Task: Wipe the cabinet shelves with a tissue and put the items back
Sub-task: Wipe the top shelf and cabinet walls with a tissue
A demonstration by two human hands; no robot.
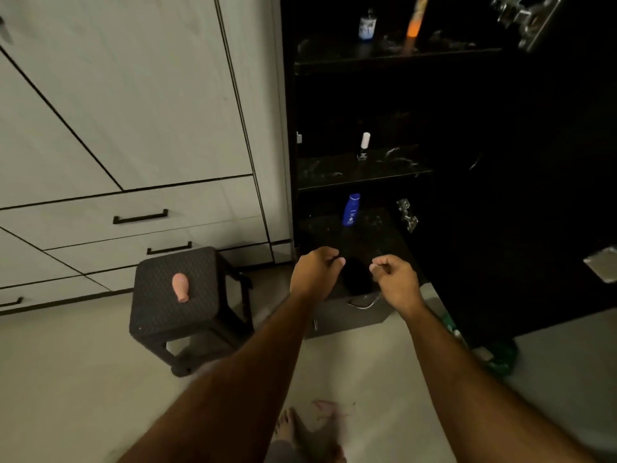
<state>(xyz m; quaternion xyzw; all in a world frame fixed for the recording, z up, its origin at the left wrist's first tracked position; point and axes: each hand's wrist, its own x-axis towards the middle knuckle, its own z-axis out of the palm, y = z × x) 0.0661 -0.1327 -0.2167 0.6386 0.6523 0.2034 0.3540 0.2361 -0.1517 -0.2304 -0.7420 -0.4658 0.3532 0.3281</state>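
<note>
**Both hands out before the lowest shelf, nothing in them**

We see two bare hands reaching toward the open black cabinet (334,95). The left hand (314,274) has its fingers loosely curled, thumb tip out to the right, and grips nothing that we can make out. The right hand (395,277) is likewise loosely curled, thumb and forefinger near each other but pinching nothing visible. Both hover just over the front edge of the bottom shelf (334,228), near each other but apart. We find no tissue in either hand.

We count three shelves and four items in the cabinet. On the top shelf (384,56) stand two: one small bottle with a blue-and-white label (367,26) towards the left, and one tall orange container (415,18) to its right, well apart. On the middle shelf (350,175) stands one small bottle with a white cap (364,145), near the centre. On the bottom shelf stands one blue bottle (350,210), upright, behind the hands and nearer the left one.

The open cabinet door (534,195) fills the right, with two metal hinges, one (524,21) at the top and one (407,213) lower down.

One dark stool (160,315) stands on the floor, left of the cabinet; one pink bottle (181,286) lies on its side near the middle of the seat. Behind it we count three black drawer handles on the pale cupboards (117,111).
</note>
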